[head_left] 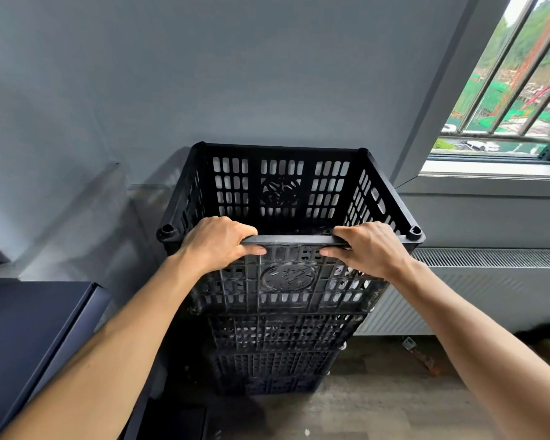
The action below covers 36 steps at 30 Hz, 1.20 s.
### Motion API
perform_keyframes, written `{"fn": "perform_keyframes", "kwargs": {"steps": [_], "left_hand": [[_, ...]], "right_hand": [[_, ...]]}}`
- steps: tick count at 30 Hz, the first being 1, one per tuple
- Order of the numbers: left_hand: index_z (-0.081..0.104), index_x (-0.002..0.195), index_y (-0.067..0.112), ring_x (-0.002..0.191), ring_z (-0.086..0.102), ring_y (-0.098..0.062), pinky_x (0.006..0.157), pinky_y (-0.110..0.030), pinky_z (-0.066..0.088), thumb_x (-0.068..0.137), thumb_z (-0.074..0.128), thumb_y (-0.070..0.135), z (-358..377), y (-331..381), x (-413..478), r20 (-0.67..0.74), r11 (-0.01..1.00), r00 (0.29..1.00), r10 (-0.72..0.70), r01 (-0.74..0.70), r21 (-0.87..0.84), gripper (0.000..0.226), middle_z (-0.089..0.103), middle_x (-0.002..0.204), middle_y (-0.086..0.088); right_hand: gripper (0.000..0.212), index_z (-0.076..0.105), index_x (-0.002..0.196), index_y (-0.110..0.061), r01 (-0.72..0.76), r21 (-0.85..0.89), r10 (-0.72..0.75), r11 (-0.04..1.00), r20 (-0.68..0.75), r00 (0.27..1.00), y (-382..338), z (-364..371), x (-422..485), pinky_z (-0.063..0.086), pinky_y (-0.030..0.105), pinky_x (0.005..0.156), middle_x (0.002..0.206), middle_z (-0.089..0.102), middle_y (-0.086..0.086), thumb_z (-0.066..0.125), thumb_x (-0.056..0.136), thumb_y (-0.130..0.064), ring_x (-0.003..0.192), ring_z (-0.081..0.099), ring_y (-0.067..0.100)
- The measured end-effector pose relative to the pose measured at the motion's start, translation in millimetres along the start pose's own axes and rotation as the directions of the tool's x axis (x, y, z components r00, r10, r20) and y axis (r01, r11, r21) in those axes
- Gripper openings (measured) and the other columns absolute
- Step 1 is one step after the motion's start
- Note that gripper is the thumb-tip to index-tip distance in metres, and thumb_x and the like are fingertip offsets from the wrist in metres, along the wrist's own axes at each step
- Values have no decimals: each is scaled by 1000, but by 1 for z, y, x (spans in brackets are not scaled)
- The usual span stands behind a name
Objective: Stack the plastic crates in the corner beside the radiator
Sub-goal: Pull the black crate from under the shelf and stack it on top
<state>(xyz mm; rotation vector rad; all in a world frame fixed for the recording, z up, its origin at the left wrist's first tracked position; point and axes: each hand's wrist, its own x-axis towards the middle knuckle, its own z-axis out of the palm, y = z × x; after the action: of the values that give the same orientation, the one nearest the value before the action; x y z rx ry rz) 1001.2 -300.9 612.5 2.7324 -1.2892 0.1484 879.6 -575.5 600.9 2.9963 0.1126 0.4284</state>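
The left hand (218, 242) is gripping the near rim of the top crate (286, 192), fingers curling over the edge and thumb pressing on the front wall just below; the right hand (367, 249) is clamping the same rim a little further along, thumb tucked likewise. The crate is sitting between and beyond both hands, resting on the lower crates (280, 335) directly beneath them; the radiator (489, 281) is running off past the right hand's outer side, close beside the stack; the wall (172, 74) is standing beyond the fingertips. The step appears to be seating this crate; whether it is fully settled I cannot tell. Doing it well probably means pressing down evenly through both hands, checking the corners are lining up, and nudging the stack away from the palms until it is standing square.
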Motion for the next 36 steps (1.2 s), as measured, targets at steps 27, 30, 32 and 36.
{"fn": "perform_keyframes", "kwargs": {"steps": [27,30,32,36], "left_hand": [[64,91,34,54,57,-9,70,-32,54,83,38,79,14,3,16,-114,1000,993,-13,12,-9,52,53,53,10],[68,93,32,52,63,-12,71,-28,52,80,23,87,7,1,17,-67,985,994,-85,73,-158,72,62,54,7],[70,93,29,56,68,-16,71,-28,56,83,19,84,0,-10,21,-82,965,989,-123,99,-242,76,69,62,2],[73,95,23,94,65,-25,86,-41,53,92,51,55,-8,-57,31,-264,978,943,-202,179,-106,39,72,97,-4]], "right_hand": [[66,41,63,-25,-14,76,16,997,-24,1000,25,9,6,33,19,45,43,39,-11,23,80,-86,36,41,3],[83,60,71,-16,-61,207,60,977,13,998,31,6,6,31,20,42,44,45,-5,14,83,-84,37,46,9],[82,55,66,-10,-148,267,148,952,19,989,40,1,8,33,26,48,52,51,1,13,90,-76,48,54,18],[41,71,87,-18,-259,134,264,957,-22,964,58,-3,21,43,36,82,95,70,2,47,98,-50,97,56,25]]}}
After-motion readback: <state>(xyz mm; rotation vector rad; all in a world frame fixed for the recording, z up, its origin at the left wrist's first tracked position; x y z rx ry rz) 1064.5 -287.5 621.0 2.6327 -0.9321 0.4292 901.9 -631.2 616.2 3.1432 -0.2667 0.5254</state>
